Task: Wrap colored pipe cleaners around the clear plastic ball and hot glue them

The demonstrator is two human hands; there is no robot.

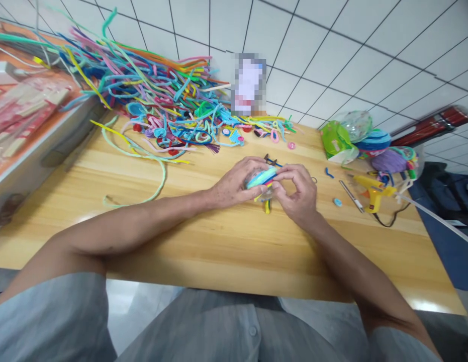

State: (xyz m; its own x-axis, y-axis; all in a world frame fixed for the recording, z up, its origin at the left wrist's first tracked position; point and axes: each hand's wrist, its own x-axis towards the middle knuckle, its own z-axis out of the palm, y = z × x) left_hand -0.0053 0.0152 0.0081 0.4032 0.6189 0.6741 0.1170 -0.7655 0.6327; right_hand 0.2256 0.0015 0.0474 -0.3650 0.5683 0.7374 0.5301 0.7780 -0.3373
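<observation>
Over the middle of the table, my left hand is closed around a clear, rounded plastic piece banded with pipe cleaners in light green and blue. Yellow and pink bits show at its lower edge. My right hand pinches the right edge of the banded piece between thumb and fingers; exactly what lies in the pinch is hidden. Just beyond the hands lies a dark-tipped object with a blue strip, partly covered. A short yellow and dark piece shows beneath the hands.
A big tangle of coloured pipe cleaners fills the back left. One pale green pipe cleaner curls nearer. On the right lie a yellow glue gun, a craft knife, a blue disc and a green packet. A blurred phone-like screen stands behind.
</observation>
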